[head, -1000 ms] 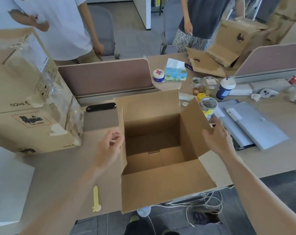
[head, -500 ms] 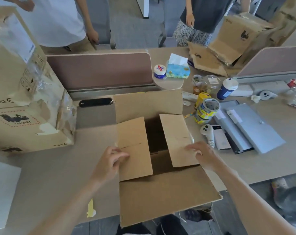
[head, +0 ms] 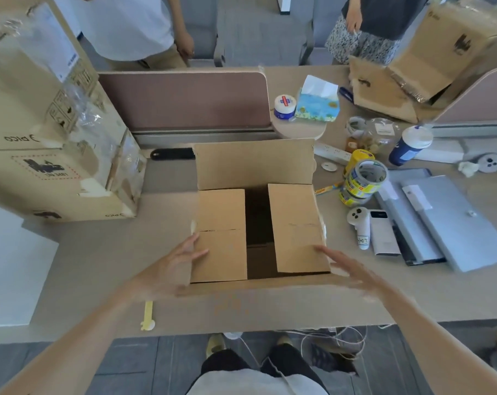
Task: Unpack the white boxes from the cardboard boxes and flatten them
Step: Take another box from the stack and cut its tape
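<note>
The cardboard box (head: 254,166) lies between the hands, its near flap (head: 255,288) running left to right. The left hand (head: 173,263), fingers spread, touches the left folded flap (head: 221,212). The right hand (head: 347,269), straight-fingered and blurred, flanks the right near corner.

Well left of the left hand (head: 179,263), the big box (head: 42,178) carries "PICO" twice, upside down, and a red-dashed label reading "UN 3481". Just right of the right hand (head: 347,266), the white controller (head: 361,229) bears handwritten "H+03". Beyond both hands, a jar lid (head: 284,100) shows a red cross.
</note>
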